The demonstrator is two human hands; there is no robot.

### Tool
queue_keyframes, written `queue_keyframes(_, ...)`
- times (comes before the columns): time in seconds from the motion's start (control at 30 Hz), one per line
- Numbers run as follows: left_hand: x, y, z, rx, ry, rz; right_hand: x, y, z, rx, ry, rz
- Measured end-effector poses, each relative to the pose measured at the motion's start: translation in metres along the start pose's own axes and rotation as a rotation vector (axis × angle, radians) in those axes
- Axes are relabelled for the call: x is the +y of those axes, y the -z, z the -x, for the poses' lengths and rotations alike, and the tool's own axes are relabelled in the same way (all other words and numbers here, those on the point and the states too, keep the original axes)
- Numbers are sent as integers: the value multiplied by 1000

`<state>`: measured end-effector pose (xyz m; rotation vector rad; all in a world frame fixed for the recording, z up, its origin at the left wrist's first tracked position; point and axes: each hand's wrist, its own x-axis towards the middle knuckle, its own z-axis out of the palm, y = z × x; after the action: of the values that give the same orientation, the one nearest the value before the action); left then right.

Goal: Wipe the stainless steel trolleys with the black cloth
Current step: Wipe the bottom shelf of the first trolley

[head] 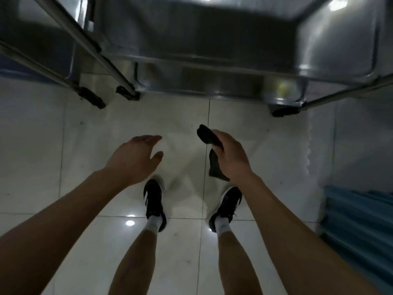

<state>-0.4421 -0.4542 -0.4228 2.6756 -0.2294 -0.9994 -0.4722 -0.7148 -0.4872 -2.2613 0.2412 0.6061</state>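
One black cloth (213, 155) sits right of the frame's centre, bunched in the right hand (230, 155); one end pokes out above the fingers and the other hangs below the palm, both over the floor and apart from any metal. That grip is closed round the cloth, fingers curled over it. The left hand (136, 155), left of centre, holds nothing, its grip loose and wide with fingers stretched forward and thumb apart. Two stainless steel trolleys show across the top of the frame. The nearer trolley (212, 67) fills the upper middle and right, a blurred shelf with a raised rim, its legs ending in two black castors, one (127, 93) at its left corner and one (286, 111) at its right. The second trolley (38, 58) stands in the upper left, just beside the first, with one black castor (91, 100) visible. Both hands are short of the trolleys. Below the hands stand two dark shoes, the left shoe (154, 201) and the right shoe (226, 206), with white socks, on glossy pale floor tiles (53, 145). A blue fabric thing (359, 226) lies at the right edge. No writing or brand can be read.
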Motion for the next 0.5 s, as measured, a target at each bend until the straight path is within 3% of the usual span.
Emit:
queue_keyframes(0.23, 2, -95, -89, 67, -51, 46, 78, -53, -72, 93, 68, 43)
queue_keyframes(0.5, -9, -141, -197, 226, -142, 18, 135, -71, -155, 219, 177, 141)
